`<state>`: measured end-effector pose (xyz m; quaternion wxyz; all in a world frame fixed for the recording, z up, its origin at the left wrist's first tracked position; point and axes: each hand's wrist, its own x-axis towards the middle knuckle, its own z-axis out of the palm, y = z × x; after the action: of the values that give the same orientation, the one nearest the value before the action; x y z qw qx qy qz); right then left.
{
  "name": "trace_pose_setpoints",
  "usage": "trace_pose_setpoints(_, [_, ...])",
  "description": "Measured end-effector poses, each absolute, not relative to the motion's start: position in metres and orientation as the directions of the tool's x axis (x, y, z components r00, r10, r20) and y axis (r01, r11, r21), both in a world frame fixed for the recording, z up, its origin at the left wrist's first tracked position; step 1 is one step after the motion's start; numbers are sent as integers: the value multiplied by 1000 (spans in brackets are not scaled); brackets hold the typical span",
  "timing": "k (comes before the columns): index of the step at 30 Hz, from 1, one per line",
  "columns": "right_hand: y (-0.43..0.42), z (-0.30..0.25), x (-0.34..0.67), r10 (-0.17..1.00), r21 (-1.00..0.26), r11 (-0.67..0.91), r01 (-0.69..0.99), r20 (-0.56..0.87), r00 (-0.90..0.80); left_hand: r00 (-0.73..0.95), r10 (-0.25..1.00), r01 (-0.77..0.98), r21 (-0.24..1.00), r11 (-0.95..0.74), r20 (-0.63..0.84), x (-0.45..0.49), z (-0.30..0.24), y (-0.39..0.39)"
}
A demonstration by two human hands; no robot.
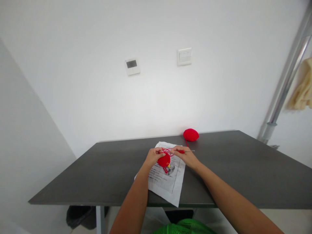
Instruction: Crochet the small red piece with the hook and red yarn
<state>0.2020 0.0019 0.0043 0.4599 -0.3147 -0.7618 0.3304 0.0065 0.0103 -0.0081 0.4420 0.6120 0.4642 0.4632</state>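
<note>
A round red crochet piece [164, 160] hangs from my left hand [154, 156], whose thumb and fingers pinch its upper edge. A small yellow stitch marker [168, 165] is clipped on its lower right side. My right hand [184, 154] is closed on a crochet hook [181, 151] with a red grip; its thin metal end sticks out to the right. Loose loops of red yarn [166, 150] run between the two hands. Under the work lies a printed paper sheet [168, 185] with text and a picture. Exactly how the yarn lies in the fingers is too small to tell.
A red yarn ball [191, 135] rests at the table's back edge by the wall, its strand leading toward my hands. The dark grey table [117, 172] spreads to both sides. Below on the left stands a black bin [81, 216]. A metal pole [290, 81] rises at right.
</note>
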Motion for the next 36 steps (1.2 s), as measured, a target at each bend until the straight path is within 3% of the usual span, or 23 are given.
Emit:
trace_pose_setpoints(21, [1, 12, 204, 847, -902, 431, 25, 395, -354, 180, 974, 83, 985, -151, 134, 2, -16, 14])
trace_pose_setpoints(29, [5, 8, 202, 919, -964, 251, -92, 267, -291, 163, 980, 97, 987, -131, 114, 5, -14, 13])
trace_pose_setpoints(32, [6, 5, 201, 910, -949, 310, -49, 312, -273, 161, 982, 92, 990, -111, 96, 5, -15, 12])
trace_pose_setpoints(36, [4, 3, 202, 816, -828, 546, 126, 492, -305, 165, 984, 34, 996, -79, 73, 5, -16, 11])
